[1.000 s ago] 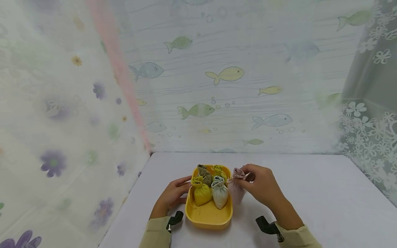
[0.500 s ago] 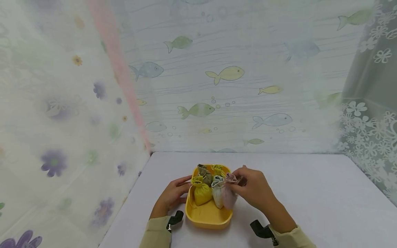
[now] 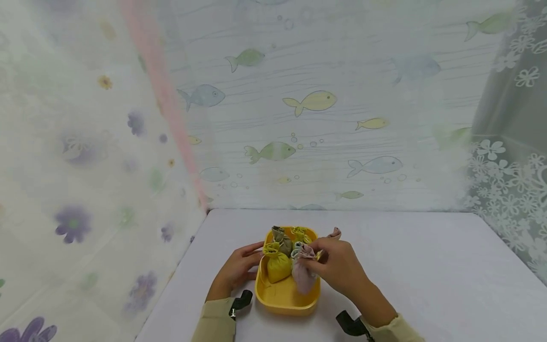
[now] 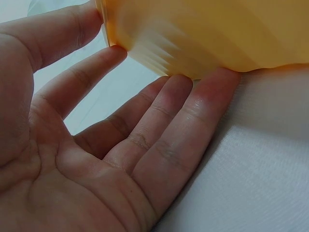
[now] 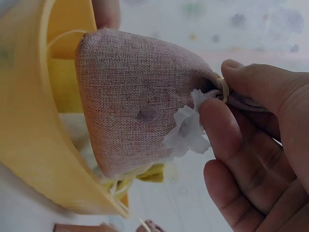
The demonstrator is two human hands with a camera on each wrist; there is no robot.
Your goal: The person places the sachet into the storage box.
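Now right hand [image 3: 337, 266] pinches pink pouch [image 3: 302, 275] by tied neck, pouch hanging over tray [image 3: 285, 304] lower centre; left hand [image 3: 237, 270] flat-fingered against tray's left wall.

A white desk [image 3: 427, 266] is carrying a yellow tray [image 3: 284, 304], which is sitting near the front edge, left of the middle. The left hand [image 3: 235, 270] is resting on the desk, touching the tray's left side.

A tray [image 3: 284, 301] sat on the counter [image 3: 427, 266], with pouches [image 3: 278, 266] inside it. The left hand [image 3: 235, 270] lay against its left side; the right hand [image 3: 337, 266] held a pouch [image 3: 302, 278] over its right part.
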